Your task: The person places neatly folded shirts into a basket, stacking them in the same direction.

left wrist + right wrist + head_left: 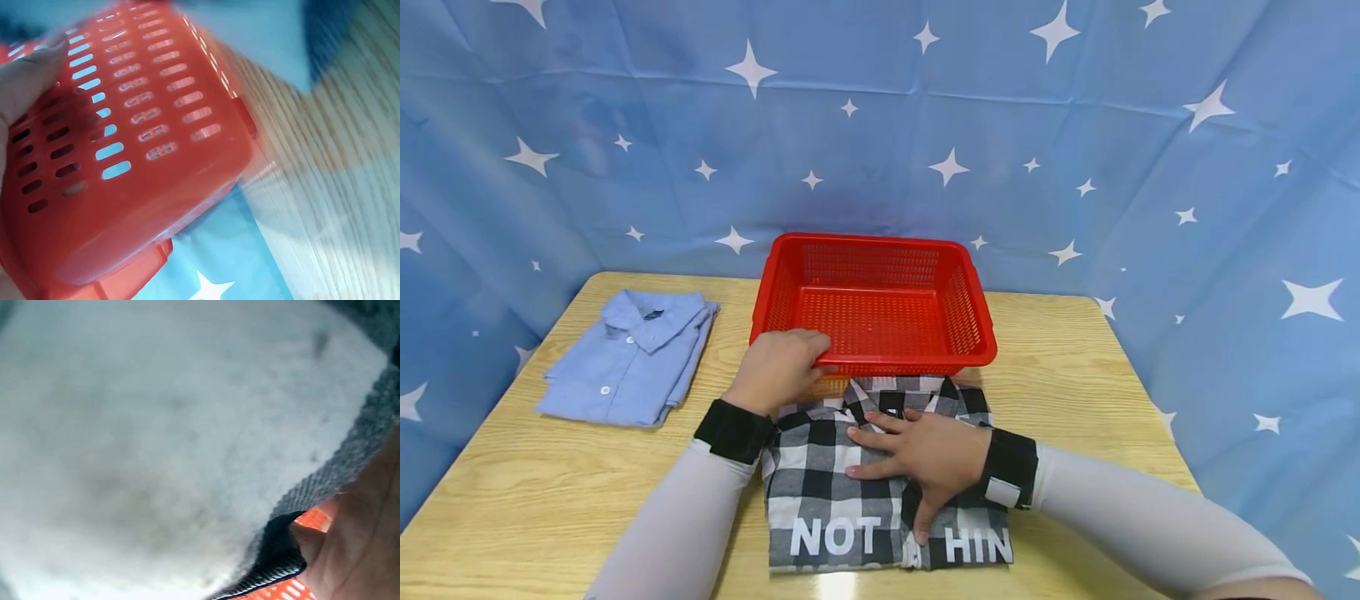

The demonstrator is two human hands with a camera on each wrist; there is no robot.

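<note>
While the left hand (782, 367) grips the basket (895, 366) at near left, the right hand (936, 454) rests spread on the checked shirt (868, 500).

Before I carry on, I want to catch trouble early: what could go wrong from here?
The left hand holds the red basket only at its near left corner, so it might swing or tip if pulled or lifted. The collar of the plaid shirt lies right by the basket's near rim and could get snagged or creased. The right hand lies spread on the shirt, so a sideways slide could disturb the folds.
</note>
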